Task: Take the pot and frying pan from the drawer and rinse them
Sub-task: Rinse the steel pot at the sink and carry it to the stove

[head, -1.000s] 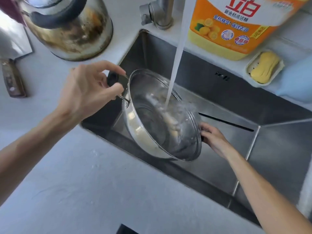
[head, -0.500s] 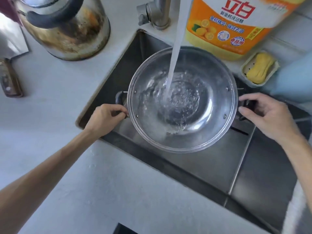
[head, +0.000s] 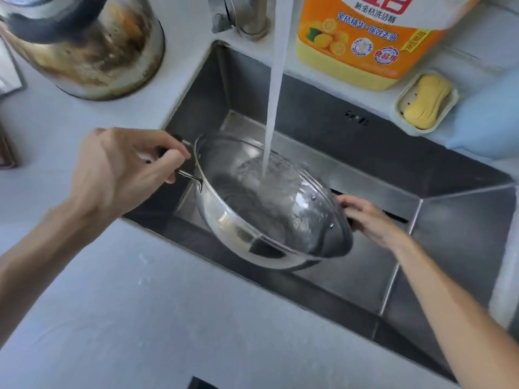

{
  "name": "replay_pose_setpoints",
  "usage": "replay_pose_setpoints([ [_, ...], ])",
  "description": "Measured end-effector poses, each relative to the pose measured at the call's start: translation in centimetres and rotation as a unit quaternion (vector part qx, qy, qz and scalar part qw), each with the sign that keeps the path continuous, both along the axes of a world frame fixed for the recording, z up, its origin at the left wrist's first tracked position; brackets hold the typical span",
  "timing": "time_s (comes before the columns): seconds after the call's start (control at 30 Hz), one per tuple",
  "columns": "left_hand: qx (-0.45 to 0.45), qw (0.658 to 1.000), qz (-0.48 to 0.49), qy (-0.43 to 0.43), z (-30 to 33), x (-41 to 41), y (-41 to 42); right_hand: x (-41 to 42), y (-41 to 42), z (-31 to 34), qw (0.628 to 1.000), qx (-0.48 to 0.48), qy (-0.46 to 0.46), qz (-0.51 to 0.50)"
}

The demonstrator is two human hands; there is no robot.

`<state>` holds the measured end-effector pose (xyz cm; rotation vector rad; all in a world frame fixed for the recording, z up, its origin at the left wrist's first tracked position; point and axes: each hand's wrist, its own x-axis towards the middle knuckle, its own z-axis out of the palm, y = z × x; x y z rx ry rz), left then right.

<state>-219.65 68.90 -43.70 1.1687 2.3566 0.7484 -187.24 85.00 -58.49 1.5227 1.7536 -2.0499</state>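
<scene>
Tilting the pot (head: 252,220) from level half a second ago, the left hand (head: 120,175) and right hand (head: 368,220) clamp its side handles inside the sink (head: 351,130); the tap stream (head: 276,94) strikes the interior, so rinse water drains. Frying pan unseen.
</scene>
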Motion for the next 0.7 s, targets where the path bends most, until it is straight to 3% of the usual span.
replay_pose_setpoints([
  [0.1,-0.117,0.992,0.005,-0.056,-3.8,-1.6,-1.2,0.6,2.6,4.0,0.996,0.087,-0.024,0.001],
  [0.2,-0.19,0.972,-0.041,-0.132,-8.0,-1.8,-2.2,0.6,4.4,8.0,0.972,0.21,-0.044,0.092],
  [0.3,-0.202,0.959,-0.074,-0.184,-9.8,-1.4,-2.0,0.0,4.2,10.9,0.943,0.316,-0.023,0.099],
  [0.37,-0.163,0.965,-0.075,-0.191,-10.1,-1.3,-1.5,0.0,3.9,11.6,0.928,0.367,0.003,0.064],
  [0.5,-0.027,0.996,-0.044,-0.079,-8.7,-0.8,-0.9,0.8,3.4,9.5,0.917,0.399,-0.01,0.01],
  [0.63,0.087,0.991,-0.076,0.07,-4.2,-0.3,-0.7,0.9,1.1,3.8,0.947,0.315,0.011,-0.062],
  [0.7,0.123,0.98,-0.117,0.105,-1.7,0.4,-0.4,0.3,-0.2,1.1,0.968,0.24,0.014,-0.07],
])
